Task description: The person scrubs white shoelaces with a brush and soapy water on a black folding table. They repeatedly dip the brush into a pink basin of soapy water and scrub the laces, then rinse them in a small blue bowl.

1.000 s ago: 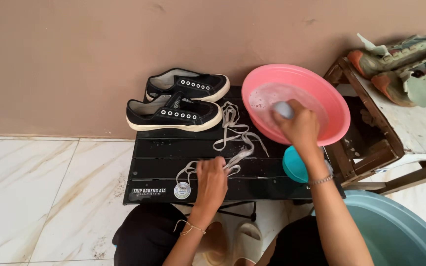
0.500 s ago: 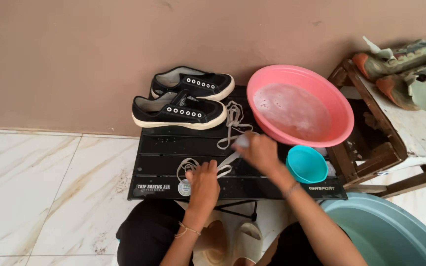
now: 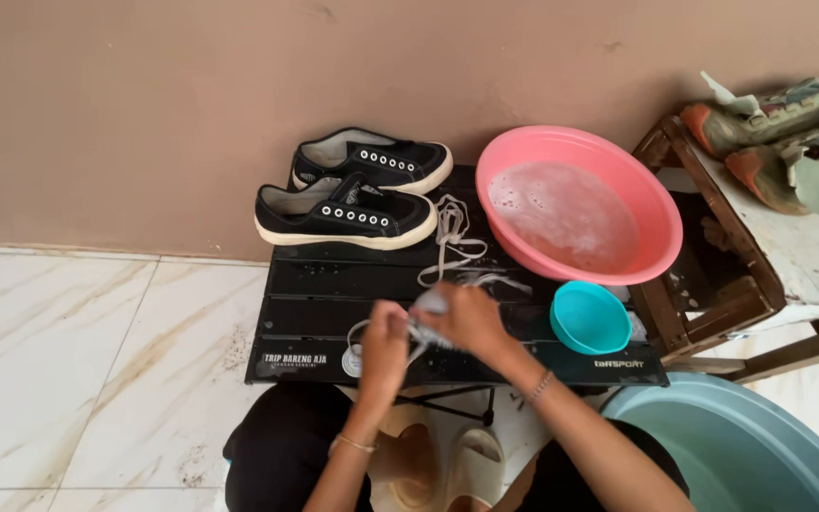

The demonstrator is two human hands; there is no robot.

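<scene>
Left hand [image 3: 386, 334]: grip closed on white shoelace [image 3: 452, 248], pinning it to black worktop [image 3: 315, 294] | Right hand [image 3: 466, 318]: grip closed around small grey brush [image 3: 431, 303] touching the lace | Lace trails toward two black sneakers [image 3: 348, 213] | Pink basin [image 3: 569, 204] of soapy water, teal cup [image 3: 590, 318] to the right.

Both hands, left hand [image 3: 383, 337] and right hand [image 3: 466, 320], grip a white shoelace [image 3: 454, 248] over the black counter [image 3: 315, 294], beside black sneakers [image 3: 345, 213], a pink basin [image 3: 651, 213] and a teal cup [image 3: 588, 318].
</scene>
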